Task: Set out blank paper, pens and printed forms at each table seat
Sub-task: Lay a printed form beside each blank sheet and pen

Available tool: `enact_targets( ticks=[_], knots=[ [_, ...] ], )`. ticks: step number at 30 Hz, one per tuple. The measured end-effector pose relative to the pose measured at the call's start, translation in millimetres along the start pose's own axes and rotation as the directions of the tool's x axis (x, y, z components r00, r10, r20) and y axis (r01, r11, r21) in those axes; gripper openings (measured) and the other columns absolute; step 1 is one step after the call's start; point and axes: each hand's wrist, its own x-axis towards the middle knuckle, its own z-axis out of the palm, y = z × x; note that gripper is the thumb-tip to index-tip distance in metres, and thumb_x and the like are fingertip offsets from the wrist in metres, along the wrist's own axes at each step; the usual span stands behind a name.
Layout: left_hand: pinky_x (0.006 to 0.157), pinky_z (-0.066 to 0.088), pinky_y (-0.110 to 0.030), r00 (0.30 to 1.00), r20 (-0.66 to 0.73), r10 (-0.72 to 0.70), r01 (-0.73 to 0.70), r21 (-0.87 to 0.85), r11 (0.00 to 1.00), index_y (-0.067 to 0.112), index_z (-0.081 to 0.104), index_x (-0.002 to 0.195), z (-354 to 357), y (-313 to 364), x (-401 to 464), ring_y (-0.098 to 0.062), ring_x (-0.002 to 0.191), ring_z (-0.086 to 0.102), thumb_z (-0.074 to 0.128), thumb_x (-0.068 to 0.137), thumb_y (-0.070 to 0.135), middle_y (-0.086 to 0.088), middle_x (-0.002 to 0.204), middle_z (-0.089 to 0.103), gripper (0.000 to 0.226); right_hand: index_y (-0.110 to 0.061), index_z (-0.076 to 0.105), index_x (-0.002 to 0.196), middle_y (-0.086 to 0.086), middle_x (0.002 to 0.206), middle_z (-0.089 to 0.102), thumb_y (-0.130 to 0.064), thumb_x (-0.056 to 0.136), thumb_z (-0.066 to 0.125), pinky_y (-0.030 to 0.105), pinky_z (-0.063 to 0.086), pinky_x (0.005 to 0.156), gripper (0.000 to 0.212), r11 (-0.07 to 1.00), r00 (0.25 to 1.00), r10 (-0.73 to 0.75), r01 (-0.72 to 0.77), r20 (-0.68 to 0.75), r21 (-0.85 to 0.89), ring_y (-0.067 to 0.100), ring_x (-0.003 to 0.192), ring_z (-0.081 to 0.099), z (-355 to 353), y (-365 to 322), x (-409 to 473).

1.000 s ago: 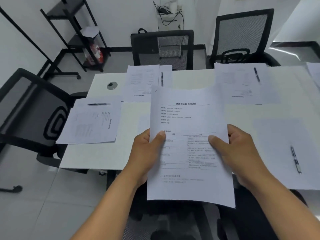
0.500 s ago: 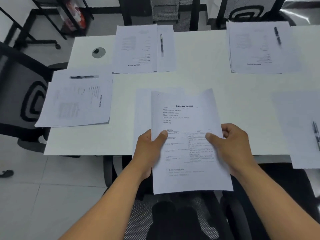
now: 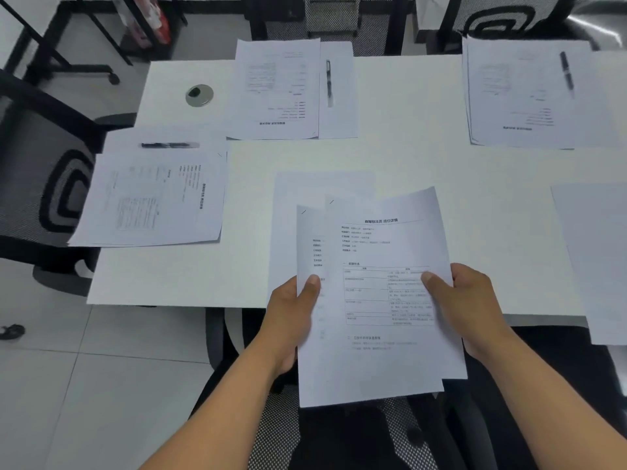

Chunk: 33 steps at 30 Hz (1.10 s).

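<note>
Light is even, cool and fairly bright, with a bluish-grey cast over the white counter (image 3: 407,157). Shadows are soft and faint, only thin dark edges under the papers. A hard streak of glare shows at 1 o'clock on a glossy dark surface (image 3: 597,22). Wide-angle distortion bows the counter's edges and stretches the corners. The pens (image 3: 328,81) are smeared by motion blur, and the printed text is soft, mostly unreadable.

Probably an office meeting room, white table (image 3: 407,157), black mesh chairs (image 3: 51,184), printed forms (image 3: 278,86), pens (image 3: 328,83), tiled floor (image 3: 84,385)
</note>
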Motion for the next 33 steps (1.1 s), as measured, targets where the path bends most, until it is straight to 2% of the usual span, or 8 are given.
enact_targets(
  ticks=[2,5,11,18,20,23,29,33],
  knots=[
    [0.085,0.068,-0.042,1.000,-0.009,0.001,-0.001,-0.007,1.000,0.029,0.073,0.133,-2,2,0,-0.020,0.107,0.082,0.053,0.115,0.039,0.002,0.117,0.084,0.029,0.011,0.050,0.095,0.031,0.107,0.069,-0.039,0.101,0.072,0.043,0.053,0.072,0.055,0.999,1.000,-0.025,0.025,-0.005,-0.042,0.045,0.078,0.068,0,-2,7],
    [0.083,0.067,-0.039,1.000,-0.019,0.010,-0.010,-0.013,1.000,0.030,0.073,0.133,-8,10,1,-0.018,0.108,0.081,0.053,0.115,0.039,0.003,0.118,0.084,0.029,0.009,0.054,0.094,0.025,0.101,0.072,-0.040,0.103,0.070,0.045,0.058,0.074,0.052,0.996,0.999,-0.044,0.044,-0.009,-0.082,0.049,0.087,0.069,0,-10,19],
    [0.095,0.065,-0.049,0.994,-0.103,0.045,-0.045,0.004,0.999,0.024,0.075,0.131,-36,26,7,-0.024,0.107,0.082,0.056,0.115,0.038,-0.002,0.116,0.084,0.029,0.004,0.059,0.099,0.019,0.102,0.072,-0.036,0.108,0.064,0.044,0.056,0.076,0.041,0.981,0.993,-0.106,0.097,-0.047,-0.170,0.042,0.096,0.071,2,-27,42],
    [0.098,0.062,-0.050,0.986,-0.153,0.067,-0.065,0.023,0.998,0.020,0.077,0.129,-70,41,6,-0.026,0.106,0.082,0.058,0.113,0.037,-0.004,0.116,0.084,0.030,-0.003,0.056,0.095,0.009,0.093,0.065,-0.033,0.110,0.059,0.036,0.045,0.064,0.034,0.946,0.981,-0.155,0.114,-0.113,-0.304,0.028,0.080,0.060,-6,-27,71],
    [0.092,0.064,-0.048,0.986,-0.157,0.062,-0.061,0.008,0.998,0.019,0.077,0.127,-75,45,4,-0.026,0.103,0.083,0.058,0.113,0.036,-0.005,0.115,0.085,0.029,-0.006,0.051,0.089,0.006,0.087,0.059,-0.033,0.110,0.059,0.036,0.039,0.062,0.035,0.939,0.978,-0.169,0.121,-0.125,-0.322,0.028,0.078,0.055,-6,-27,78],
    [0.074,0.067,-0.040,0.988,-0.143,0.063,-0.064,-0.007,0.998,0.018,0.077,0.124,-78,49,1,-0.026,0.097,0.083,0.059,0.112,0.035,-0.007,0.112,0.085,0.028,-0.010,0.045,0.084,0.004,0.083,0.053,-0.032,0.110,0.057,0.035,0.036,0.060,0.036,0.931,0.978,-0.174,0.124,-0.118,-0.345,0.025,0.073,0.050,-5,-28,86],
    [0.098,0.062,-0.055,0.989,-0.137,0.061,-0.063,-0.006,0.998,0.018,0.077,0.127,-75,58,3,-0.033,0.107,0.081,0.060,0.111,0.038,-0.009,0.117,0.084,0.031,-0.012,0.042,0.083,0.005,0.082,0.055,-0.038,0.107,0.059,0.038,0.041,0.063,0.039,0.904,0.974,-0.195,0.135,-0.112,-0.405,0.026,0.071,0.052,3,-30,91],
    [0.097,0.062,-0.053,0.990,-0.118,0.073,-0.075,-0.010,0.997,0.018,0.077,0.127,-71,65,2,-0.032,0.107,0.081,0.060,0.111,0.037,-0.009,0.117,0.084,0.030,-0.009,0.049,0.093,0.006,0.088,0.062,-0.041,0.104,0.062,0.040,0.050,0.066,0.036,0.886,0.975,-0.185,0.110,-0.124,-0.451,0.029,0.076,0.061,4,-29,88]
  ],
)
